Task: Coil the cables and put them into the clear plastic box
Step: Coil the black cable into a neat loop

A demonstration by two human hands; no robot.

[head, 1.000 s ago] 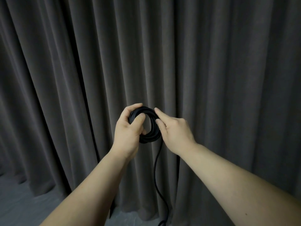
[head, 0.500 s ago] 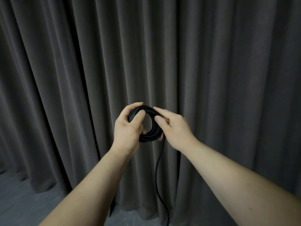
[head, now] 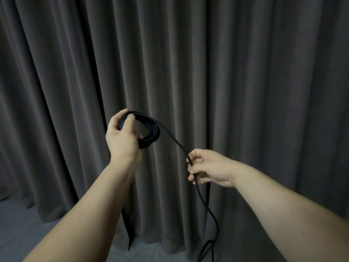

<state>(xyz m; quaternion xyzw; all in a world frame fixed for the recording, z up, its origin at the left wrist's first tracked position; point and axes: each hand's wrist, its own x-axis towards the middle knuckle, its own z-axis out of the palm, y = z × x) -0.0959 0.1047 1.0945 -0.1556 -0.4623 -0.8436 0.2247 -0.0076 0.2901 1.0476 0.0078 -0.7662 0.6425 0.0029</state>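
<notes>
My left hand grips a tight coil of black cable of several loops, held up in front of the curtain, thumb pressed across the loops. A loose strand leaves the top of the coil and runs down to the right. My right hand holds that strand lower down, its fingers curled around it. Below my right hand the free cable tail hangs in a curve toward the floor and leaves the frame at the bottom. No clear plastic box is in view.
A dark grey pleated curtain fills the whole background. A strip of grey floor shows at the bottom left, under the curtain's hem.
My right hand has left the coil and moved down and to the right, sliding along the loose strand. My left hand still grips the coil, now a little farther left.
</notes>
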